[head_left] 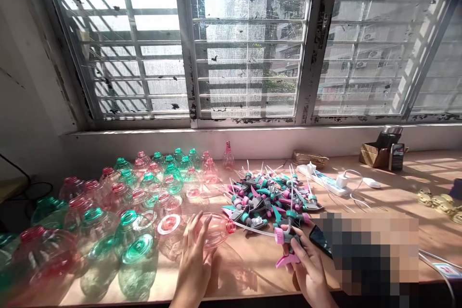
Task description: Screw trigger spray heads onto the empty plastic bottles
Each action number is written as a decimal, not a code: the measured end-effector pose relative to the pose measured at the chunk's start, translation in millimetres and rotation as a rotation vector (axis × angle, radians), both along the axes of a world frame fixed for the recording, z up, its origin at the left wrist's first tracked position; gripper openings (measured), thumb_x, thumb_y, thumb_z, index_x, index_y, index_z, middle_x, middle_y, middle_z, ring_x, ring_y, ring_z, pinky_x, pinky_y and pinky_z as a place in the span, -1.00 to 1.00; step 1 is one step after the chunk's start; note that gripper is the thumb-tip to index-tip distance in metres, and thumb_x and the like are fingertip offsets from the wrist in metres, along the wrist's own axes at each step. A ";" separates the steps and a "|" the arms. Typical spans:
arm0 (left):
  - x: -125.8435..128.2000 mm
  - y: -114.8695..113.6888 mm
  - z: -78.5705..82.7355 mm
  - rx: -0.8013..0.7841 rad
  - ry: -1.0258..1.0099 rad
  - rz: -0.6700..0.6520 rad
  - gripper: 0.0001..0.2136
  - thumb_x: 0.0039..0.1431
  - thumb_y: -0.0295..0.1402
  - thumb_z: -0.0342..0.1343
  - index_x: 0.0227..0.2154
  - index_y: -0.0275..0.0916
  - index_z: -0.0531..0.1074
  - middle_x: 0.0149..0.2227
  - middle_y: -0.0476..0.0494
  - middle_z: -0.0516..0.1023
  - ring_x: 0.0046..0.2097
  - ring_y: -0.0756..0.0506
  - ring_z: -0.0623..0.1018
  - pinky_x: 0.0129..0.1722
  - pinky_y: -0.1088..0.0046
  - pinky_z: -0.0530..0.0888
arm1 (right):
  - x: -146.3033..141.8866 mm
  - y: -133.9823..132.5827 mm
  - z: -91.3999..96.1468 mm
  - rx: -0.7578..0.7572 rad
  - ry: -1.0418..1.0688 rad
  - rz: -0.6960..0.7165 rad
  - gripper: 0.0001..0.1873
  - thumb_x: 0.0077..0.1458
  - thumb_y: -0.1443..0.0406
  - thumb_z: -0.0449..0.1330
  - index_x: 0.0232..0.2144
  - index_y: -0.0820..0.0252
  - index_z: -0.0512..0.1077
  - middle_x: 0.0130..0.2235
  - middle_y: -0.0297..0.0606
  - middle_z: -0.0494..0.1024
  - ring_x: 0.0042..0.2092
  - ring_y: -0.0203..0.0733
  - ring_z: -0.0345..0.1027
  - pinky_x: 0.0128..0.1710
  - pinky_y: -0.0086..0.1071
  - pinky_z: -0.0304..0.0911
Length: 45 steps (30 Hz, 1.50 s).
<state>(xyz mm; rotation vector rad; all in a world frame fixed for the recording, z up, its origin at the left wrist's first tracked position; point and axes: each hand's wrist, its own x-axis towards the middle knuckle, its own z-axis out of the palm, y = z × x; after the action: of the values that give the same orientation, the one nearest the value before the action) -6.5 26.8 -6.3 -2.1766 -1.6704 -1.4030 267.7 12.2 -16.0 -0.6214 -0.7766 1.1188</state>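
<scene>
My left hand [198,245] is wrapped round a clear pink bottle [216,231], which lies tilted with its red threaded neck towards the right. In my right hand [306,262] is a spray trigger head [285,237] with a pink collar, a grey body and a pink lever. Its thin white dip tube points left, its end at the bottle's mouth; I cannot tell how far inside it reaches. Just beyond my hands lies a heap of spray trigger heads [265,197] in grey, pink and teal.
Many open pink and green bottles [130,221] stand on the left of the wooden table [238,281]. Behind the heap are a power strip [327,180] and a woven basket [311,159]. A dark phone [320,240] lies by my right hand. Windows line the wall.
</scene>
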 end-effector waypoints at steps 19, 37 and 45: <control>2.4 -7.7 1.1 -0.017 0.293 -0.129 -0.41 0.44 -0.45 -0.03 0.44 0.07 0.06 0.48 -0.23 0.14 0.47 -0.42 0.15 0.28 -0.14 0.42 | -2.7 -2.2 19.8 -0.016 -0.465 0.231 -0.55 0.23 -0.07 0.28 -0.09 0.15 0.53 -0.48 -0.38 0.48 -0.55 -0.27 0.33 -0.57 -0.45 0.26; -12.2 3.2 3.8 -0.517 -0.389 -0.379 -0.45 0.41 0.04 0.01 0.35 -0.03 0.31 0.44 -0.20 0.29 0.48 -0.37 0.17 0.42 -0.08 0.22 | -0.6 13.5 11.1 -0.095 -0.554 0.294 -0.51 -0.12 -0.04 0.53 -0.34 0.16 0.53 -0.45 -0.41 0.49 -0.44 -0.21 0.40 -0.45 -0.44 0.33; -11.9 6.0 0.7 -0.391 -0.141 -0.428 -0.47 0.36 -0.19 0.14 0.36 0.05 0.30 0.43 -0.13 0.32 0.44 -0.32 0.29 0.42 0.04 0.27 | -3.0 12.3 20.0 -0.195 -0.277 0.237 -0.36 -0.18 -0.02 0.58 -0.14 0.20 0.53 -0.52 -0.35 0.63 -0.54 -0.13 0.53 -0.54 -0.33 0.49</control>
<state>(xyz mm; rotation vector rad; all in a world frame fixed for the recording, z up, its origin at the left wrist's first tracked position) -18.4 32.8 -5.6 -2.8534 -1.7150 -1.4423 264.6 24.5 4.0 -0.8784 -1.0053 1.3528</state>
